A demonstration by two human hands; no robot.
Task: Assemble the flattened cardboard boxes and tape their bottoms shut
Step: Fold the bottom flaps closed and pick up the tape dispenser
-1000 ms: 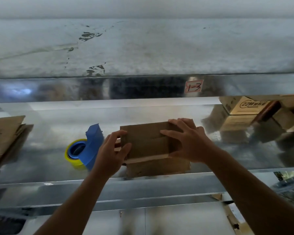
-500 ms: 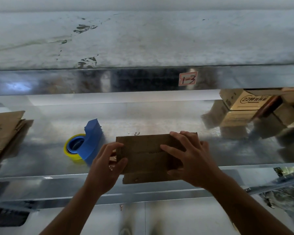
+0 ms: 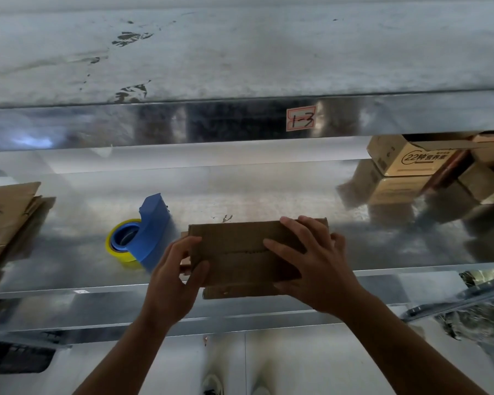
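Observation:
A small brown cardboard box (image 3: 234, 252) sits at the front edge of the shiny metal shelf (image 3: 268, 192), its folded flaps facing me with a seam across the middle. My left hand (image 3: 174, 269) grips the box's left end, thumb on the flap face. My right hand (image 3: 311, 260) lies over the right half, fingers spread on the flaps and thumb under the lower edge. A blue tape dispenser with a yellow roll (image 3: 139, 240) stands on the shelf just left of the box.
Flattened cardboard boxes (image 3: 6, 218) lie stacked at the shelf's left end. Assembled printed boxes (image 3: 411, 161) sit at the back right. A label reading 1-3 (image 3: 301, 118) is stuck on the upper shelf's front rail. The floor and my shoes show below.
The box has come toward me to the shelf's front edge, and its flaps now lie flatter. Both hands stayed on it.

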